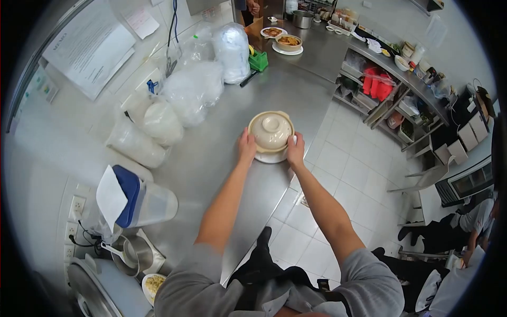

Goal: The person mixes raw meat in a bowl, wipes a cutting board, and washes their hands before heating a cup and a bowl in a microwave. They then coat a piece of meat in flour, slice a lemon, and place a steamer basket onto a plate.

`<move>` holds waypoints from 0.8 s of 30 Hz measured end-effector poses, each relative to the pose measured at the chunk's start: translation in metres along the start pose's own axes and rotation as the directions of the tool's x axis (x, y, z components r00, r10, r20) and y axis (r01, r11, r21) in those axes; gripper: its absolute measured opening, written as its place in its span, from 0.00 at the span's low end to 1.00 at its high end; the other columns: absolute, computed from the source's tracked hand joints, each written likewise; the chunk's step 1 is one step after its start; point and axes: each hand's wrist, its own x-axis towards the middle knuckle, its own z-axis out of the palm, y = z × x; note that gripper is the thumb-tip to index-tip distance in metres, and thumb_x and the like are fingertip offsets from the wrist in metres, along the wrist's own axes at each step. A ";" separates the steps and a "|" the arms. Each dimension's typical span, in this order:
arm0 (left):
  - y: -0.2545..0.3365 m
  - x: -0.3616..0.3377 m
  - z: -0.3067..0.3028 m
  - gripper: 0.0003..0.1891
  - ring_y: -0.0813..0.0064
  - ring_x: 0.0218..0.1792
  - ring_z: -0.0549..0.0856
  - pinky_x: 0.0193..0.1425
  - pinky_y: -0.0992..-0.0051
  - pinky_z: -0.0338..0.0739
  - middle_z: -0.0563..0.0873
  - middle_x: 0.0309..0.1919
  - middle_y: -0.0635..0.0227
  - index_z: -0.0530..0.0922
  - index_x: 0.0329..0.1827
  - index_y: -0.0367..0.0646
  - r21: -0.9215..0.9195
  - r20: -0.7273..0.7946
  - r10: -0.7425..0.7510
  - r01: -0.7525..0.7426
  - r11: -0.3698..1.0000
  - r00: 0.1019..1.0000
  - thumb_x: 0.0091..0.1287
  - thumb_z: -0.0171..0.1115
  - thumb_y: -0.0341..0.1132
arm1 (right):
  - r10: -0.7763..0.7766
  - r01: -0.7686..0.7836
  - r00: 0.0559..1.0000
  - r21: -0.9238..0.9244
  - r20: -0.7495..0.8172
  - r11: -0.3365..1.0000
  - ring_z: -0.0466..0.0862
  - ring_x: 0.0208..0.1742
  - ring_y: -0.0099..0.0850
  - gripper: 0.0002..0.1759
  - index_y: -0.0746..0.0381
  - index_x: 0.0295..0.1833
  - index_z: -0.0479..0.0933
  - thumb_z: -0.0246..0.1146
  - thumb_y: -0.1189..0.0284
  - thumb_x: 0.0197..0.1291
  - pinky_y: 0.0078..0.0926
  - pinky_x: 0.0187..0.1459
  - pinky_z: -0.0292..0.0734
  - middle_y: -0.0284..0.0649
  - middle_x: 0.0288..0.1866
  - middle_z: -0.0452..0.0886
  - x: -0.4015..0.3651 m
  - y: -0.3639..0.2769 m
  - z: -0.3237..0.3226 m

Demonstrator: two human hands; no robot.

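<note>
Pot: lidded clay pot (269, 147) sits on a white plate (270, 158) near the edge of the steel counter (222, 158).
Hands: my left hand (246, 146) and right hand (296, 149) cup its opposite sides, fingers curled.
Care: I judge even pressure, kept level, keeps the lid (272, 127) seated.

a cream-coloured clay pot (255, 138) stood upright on the steel counter (222, 174), close to its front edge. it was round and squat, with a smooth, glossy glaze. its domed lid (272, 128) sat squarely closed on top, with a raised round knob at the centre. under the pot lay a white plate (270, 158), its rim showing along the near side.
</note>
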 end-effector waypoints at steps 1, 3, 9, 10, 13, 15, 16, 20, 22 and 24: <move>0.005 0.026 0.009 0.27 0.55 0.63 0.68 0.67 0.67 0.61 0.70 0.60 0.44 0.62 0.67 0.34 -0.017 0.019 -0.020 0.020 1.000 1.000 0.68 0.46 0.41 | 0.049 -0.049 0.999 0.050 0.003 0.998 0.66 0.62 0.48 0.28 0.63 0.64 0.62 0.53 0.59 0.63 0.37 0.63 0.59 0.58 0.61 0.65 0.024 0.002 0.005; 0.018 0.065 0.024 0.28 0.55 0.65 0.67 0.68 0.68 0.60 0.69 0.61 0.44 0.61 0.67 0.34 -0.035 0.035 -0.041 0.042 0.999 0.999 0.68 0.46 0.41 | 0.097 -0.098 0.995 0.097 0.013 0.990 0.67 0.62 0.48 0.30 0.63 0.66 0.60 0.53 0.59 0.63 0.37 0.63 0.60 0.58 0.63 0.63 0.058 0.002 0.013; 0.023 0.066 0.043 0.29 0.56 0.67 0.64 0.67 0.65 0.61 0.67 0.64 0.48 0.62 0.67 0.36 0.100 -0.242 -0.080 0.106 0.989 0.967 0.66 0.52 0.42 | 0.201 -0.172 0.978 0.346 -0.049 0.922 0.75 0.50 0.29 0.36 0.65 0.70 0.48 0.56 0.69 0.60 0.25 0.48 0.73 0.48 0.60 0.66 0.057 0.011 -0.003; 0.010 0.047 0.045 0.28 0.57 0.66 0.65 0.67 0.65 0.62 0.67 0.63 0.48 0.64 0.65 0.36 0.040 -0.216 -0.054 0.064 0.997 0.975 0.65 0.54 0.40 | 0.196 -0.174 0.980 0.341 -0.033 0.924 0.75 0.50 0.29 0.36 0.65 0.70 0.48 0.56 0.69 0.60 0.25 0.48 0.73 0.48 0.60 0.66 0.047 0.019 -0.001; -0.021 -0.034 0.061 0.21 0.65 0.51 0.76 0.55 0.68 0.71 0.76 0.51 0.55 0.70 0.58 0.39 -0.312 -0.208 -0.191 0.120 0.943 0.959 0.61 0.58 0.32 | 0.079 -0.036 0.977 0.211 -0.198 0.977 0.78 0.38 0.29 0.29 0.65 0.61 0.58 0.57 0.84 0.52 0.20 0.44 0.75 0.42 0.46 0.75 0.036 0.038 0.015; -0.023 -0.114 0.059 0.05 0.74 0.33 0.78 0.39 0.71 0.74 0.81 0.30 0.66 0.77 0.37 0.41 -0.255 -0.112 -0.360 0.323 0.911 0.926 0.59 0.54 0.26 | 0.268 -0.287 0.957 0.457 0.107 0.842 0.81 0.38 0.34 0.30 0.61 0.63 0.56 0.57 0.80 0.55 0.27 0.41 0.78 0.43 0.44 0.77 0.033 0.016 0.023; -0.025 -0.162 0.060 0.03 0.76 0.30 0.77 0.37 0.72 0.74 0.81 0.26 0.69 0.77 0.33 0.41 -0.254 -0.091 -0.115 0.088 0.963 0.989 0.59 0.55 0.26 | 0.234 -0.332 0.939 0.485 0.252 0.809 0.81 0.40 0.37 0.29 0.59 0.64 0.55 0.57 0.77 0.58 0.30 0.40 0.79 0.44 0.46 0.77 0.032 0.007 0.028; 0.101 -0.265 -0.041 0.18 0.79 0.34 0.80 0.31 0.76 0.77 0.83 0.34 0.68 0.76 0.54 0.44 0.022 0.621 -0.357 0.440 0.898 0.698 0.62 0.60 0.39 | 0.092 -0.370 0.787 0.347 0.610 0.862 0.82 0.41 0.36 0.30 0.57 0.66 0.56 0.59 0.71 0.60 0.27 0.33 0.77 0.45 0.51 0.77 -0.007 -0.057 0.039; 0.096 -0.296 -0.094 0.20 0.79 0.35 0.80 0.31 0.77 0.77 0.82 0.37 0.68 0.75 0.56 0.43 0.084 0.572 -0.235 0.228 0.970 0.786 0.63 0.60 0.41 | 0.015 -0.376 0.596 0.262 0.803 0.889 0.82 0.37 0.32 0.31 0.57 0.66 0.57 0.61 0.70 0.58 0.22 0.28 0.75 0.45 0.48 0.78 -0.050 -0.059 0.035; 0.139 -0.332 -0.164 0.22 0.78 0.36 0.81 0.33 0.77 0.79 0.81 0.45 0.67 0.74 0.58 0.44 0.053 0.263 -0.391 0.391 0.919 0.882 0.62 0.61 0.40 | 0.050 -0.356 0.313 0.068 0.948 0.932 0.82 0.30 0.28 0.32 0.57 0.66 0.59 0.63 0.68 0.58 0.19 0.23 0.73 0.42 0.41 0.81 -0.118 -0.073 0.032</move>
